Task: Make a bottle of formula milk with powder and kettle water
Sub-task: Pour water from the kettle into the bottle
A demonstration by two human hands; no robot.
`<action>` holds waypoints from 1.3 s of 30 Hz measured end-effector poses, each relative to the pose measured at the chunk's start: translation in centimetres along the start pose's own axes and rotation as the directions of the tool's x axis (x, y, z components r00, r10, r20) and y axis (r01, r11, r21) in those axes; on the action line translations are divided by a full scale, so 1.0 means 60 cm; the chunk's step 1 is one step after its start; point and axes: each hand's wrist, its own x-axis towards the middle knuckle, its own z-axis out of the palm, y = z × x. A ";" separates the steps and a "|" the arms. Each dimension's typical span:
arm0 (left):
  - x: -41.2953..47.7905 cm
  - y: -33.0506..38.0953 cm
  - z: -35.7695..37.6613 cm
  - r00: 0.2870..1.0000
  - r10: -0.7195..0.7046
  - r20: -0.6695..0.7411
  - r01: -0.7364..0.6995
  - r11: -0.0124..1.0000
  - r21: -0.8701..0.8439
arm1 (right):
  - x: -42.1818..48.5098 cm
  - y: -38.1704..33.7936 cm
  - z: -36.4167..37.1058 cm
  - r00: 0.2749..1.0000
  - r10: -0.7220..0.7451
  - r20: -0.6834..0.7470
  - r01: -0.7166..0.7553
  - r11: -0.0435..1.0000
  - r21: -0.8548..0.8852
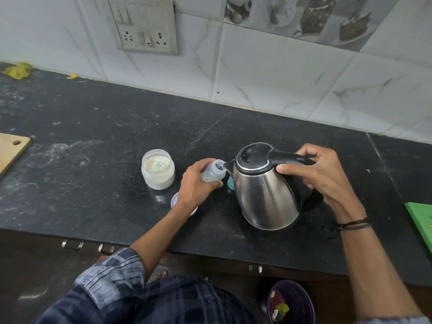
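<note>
My left hand [195,184] grips a small clear baby bottle [214,171], open at the top and tilted toward the kettle. My right hand [320,174] holds the black handle of a steel electric kettle [264,195], which is tipped left so its spout meets the bottle's mouth. A thin stream of water runs into the bottle. An open jar of white formula powder [158,169] with a clear scoop inside stands left of the bottle on the black counter [93,183].
A jar lid [175,201] lies partly under my left wrist. A teal bottle cap [230,183] shows behind the kettle's spout. A wooden board [11,148] is at the left edge, a green object [420,220] at the right. A wall socket panel [143,26] is above.
</note>
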 end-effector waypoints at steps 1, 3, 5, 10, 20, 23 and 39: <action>0.000 0.001 0.000 1.000 0.001 0.000 -0.001 1.000 0.000 | 0.001 0.000 0.000 1.000 -0.002 0.002 0.002 1.000 0.002; 0.000 0.002 0.000 1.000 -0.001 0.001 0.001 1.000 0.003 | 0.002 -0.001 0.000 1.000 -0.007 0.005 0.007 1.000 0.000; 0.001 0.000 0.000 1.000 -0.007 0.002 0.007 1.000 0.004 | 0.003 -0.002 0.001 1.000 -0.010 0.006 0.010 1.000 -0.001; 0.002 -0.002 0.000 1.000 -0.014 0.003 0.014 1.000 0.005 | 0.006 -0.004 0.002 1.000 -0.010 0.005 0.010 1.000 -0.008; 0.003 -0.005 0.002 1.000 -0.020 0.013 0.020 1.000 -0.008 | 0.007 -0.003 0.000 1.000 -0.011 0.006 0.011 1.000 -0.026; 0.005 -0.008 0.003 0.999 -0.034 0.019 0.035 0.999 -0.013 | 0.006 -0.003 -0.001 1.000 -0.007 0.005 0.007 1.000 -0.028; 0.005 -0.014 0.003 0.999 -0.035 0.002 0.035 0.999 -0.034 | 0.011 -0.003 0.001 1.000 -0.027 0.014 0.028 0.999 -0.035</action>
